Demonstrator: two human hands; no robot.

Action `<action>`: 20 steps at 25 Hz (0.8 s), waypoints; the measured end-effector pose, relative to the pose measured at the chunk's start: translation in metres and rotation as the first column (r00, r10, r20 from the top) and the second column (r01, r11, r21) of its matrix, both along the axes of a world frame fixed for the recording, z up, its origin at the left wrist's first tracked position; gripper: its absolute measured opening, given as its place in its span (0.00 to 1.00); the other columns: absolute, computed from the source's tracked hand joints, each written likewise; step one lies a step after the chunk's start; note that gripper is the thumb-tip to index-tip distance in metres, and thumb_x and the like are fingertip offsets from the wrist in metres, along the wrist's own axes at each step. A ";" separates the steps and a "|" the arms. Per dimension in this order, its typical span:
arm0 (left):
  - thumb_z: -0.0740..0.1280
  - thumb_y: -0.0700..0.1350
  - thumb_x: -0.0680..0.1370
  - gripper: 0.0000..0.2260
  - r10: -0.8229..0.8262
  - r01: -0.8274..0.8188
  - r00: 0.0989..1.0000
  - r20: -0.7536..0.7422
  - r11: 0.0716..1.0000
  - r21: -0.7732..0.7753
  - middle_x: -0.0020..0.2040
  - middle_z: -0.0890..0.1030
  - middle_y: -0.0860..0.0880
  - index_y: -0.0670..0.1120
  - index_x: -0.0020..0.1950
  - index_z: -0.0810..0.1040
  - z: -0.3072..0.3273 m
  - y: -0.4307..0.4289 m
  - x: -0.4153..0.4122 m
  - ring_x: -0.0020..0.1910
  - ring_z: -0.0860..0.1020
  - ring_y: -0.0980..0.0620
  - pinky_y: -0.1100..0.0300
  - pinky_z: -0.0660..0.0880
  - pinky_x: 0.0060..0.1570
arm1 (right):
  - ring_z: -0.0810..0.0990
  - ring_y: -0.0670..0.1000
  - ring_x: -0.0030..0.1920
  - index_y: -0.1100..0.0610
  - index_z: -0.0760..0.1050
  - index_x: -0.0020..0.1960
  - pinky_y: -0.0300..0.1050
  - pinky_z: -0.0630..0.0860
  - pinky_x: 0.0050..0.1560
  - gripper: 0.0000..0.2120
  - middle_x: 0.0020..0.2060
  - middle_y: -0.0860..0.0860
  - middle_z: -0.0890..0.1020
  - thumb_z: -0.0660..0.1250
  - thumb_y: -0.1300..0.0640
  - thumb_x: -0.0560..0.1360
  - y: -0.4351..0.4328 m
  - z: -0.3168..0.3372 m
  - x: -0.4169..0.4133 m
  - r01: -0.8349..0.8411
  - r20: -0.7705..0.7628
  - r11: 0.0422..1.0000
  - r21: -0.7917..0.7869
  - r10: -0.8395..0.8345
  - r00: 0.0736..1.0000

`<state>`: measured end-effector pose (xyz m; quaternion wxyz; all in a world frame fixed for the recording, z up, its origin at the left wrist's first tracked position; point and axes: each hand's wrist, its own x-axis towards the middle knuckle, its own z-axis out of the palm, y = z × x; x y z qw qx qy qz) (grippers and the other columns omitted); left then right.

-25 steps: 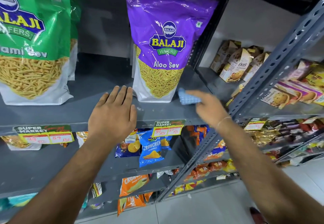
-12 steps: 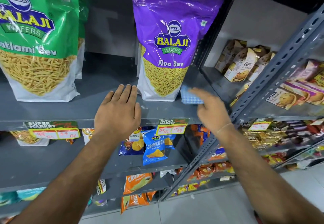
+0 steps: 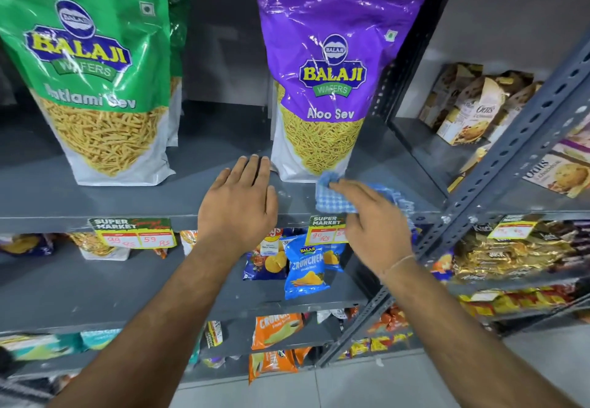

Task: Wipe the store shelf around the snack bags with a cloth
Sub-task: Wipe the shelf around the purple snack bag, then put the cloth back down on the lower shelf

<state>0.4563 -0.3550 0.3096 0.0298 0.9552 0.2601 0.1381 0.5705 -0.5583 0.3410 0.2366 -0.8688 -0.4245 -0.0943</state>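
A grey metal shelf (image 3: 95, 198) carries two upright snack bags: a green one (image 3: 95, 88) at the left and a purple Aloo Sev bag (image 3: 332, 82) at the right. My right hand (image 3: 373, 219) presses a blue checked cloth (image 3: 335, 198) flat on the shelf, just in front of the purple bag's lower right corner. My left hand (image 3: 238, 203) lies palm down on the shelf's front edge between the two bags, fingers together, fingertips close to the purple bag's left base. It holds nothing.
Price tags (image 3: 134, 232) hang on the shelf's front lip. A slotted grey upright (image 3: 510, 158) stands right of the cloth, with cookie boxes (image 3: 472, 107) on the neighbouring shelf. Small snack packets (image 3: 305, 267) fill the shelves below.
My right hand has slid the cloth leftward and toward the shelf's front edge, from beside the purple bag to in front of its corner. My left hand has stayed put.
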 end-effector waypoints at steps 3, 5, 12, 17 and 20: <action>0.42 0.55 0.85 0.33 0.002 -0.003 1.000 -0.015 1.000 -0.011 0.89 0.62 0.44 0.45 0.89 0.57 0.002 -0.002 0.000 0.89 0.59 0.45 0.47 0.57 0.88 | 0.83 0.48 0.60 0.43 0.78 0.68 0.43 0.79 0.59 0.30 0.64 0.43 0.84 0.59 0.62 0.70 -0.010 -0.010 -0.030 -0.065 -0.021 0.994 0.084 0.067 0.998; 0.43 0.54 0.87 0.31 -0.001 0.001 1.000 -0.029 1.000 -0.004 0.89 0.61 0.44 0.45 0.89 0.56 0.002 -0.003 -0.001 0.89 0.59 0.46 0.49 0.56 0.87 | 0.84 0.48 0.55 0.43 0.77 0.68 0.43 0.79 0.53 0.29 0.61 0.43 0.85 0.56 0.58 0.70 -0.013 -0.006 -0.039 -0.093 -0.049 0.975 0.201 0.105 0.993; 0.51 0.50 0.90 0.26 -0.017 0.023 0.999 0.036 0.985 -0.169 0.90 0.59 0.49 0.47 0.89 0.56 0.022 -0.007 -0.027 0.89 0.57 0.51 0.55 0.53 0.87 | 0.83 0.60 0.43 0.47 0.79 0.67 0.49 0.78 0.43 0.26 0.46 0.55 0.87 0.63 0.66 0.73 0.017 0.016 -0.050 -0.152 -0.242 0.924 0.350 0.246 0.938; 0.49 0.51 0.88 0.29 -0.104 0.112 0.982 0.159 0.993 -0.045 0.90 0.57 0.47 0.44 0.89 0.56 0.005 -0.004 -0.126 0.90 0.55 0.50 0.54 0.54 0.89 | 0.83 0.45 0.48 0.41 0.77 0.61 0.36 0.76 0.45 0.20 0.51 0.42 0.84 0.60 0.54 0.71 0.032 0.005 -0.109 -0.215 -0.368 0.894 0.393 0.368 0.854; 0.48 0.51 0.88 0.29 -0.141 0.142 0.982 0.128 0.990 0.003 0.91 0.54 0.48 0.44 0.89 0.54 -0.034 0.027 -0.216 0.90 0.50 0.52 0.54 0.50 0.89 | 0.81 0.34 0.51 0.37 0.76 0.59 0.22 0.71 0.47 0.23 0.55 0.34 0.83 0.62 0.59 0.69 0.074 -0.023 -0.172 -0.289 -0.442 0.915 0.281 0.390 0.808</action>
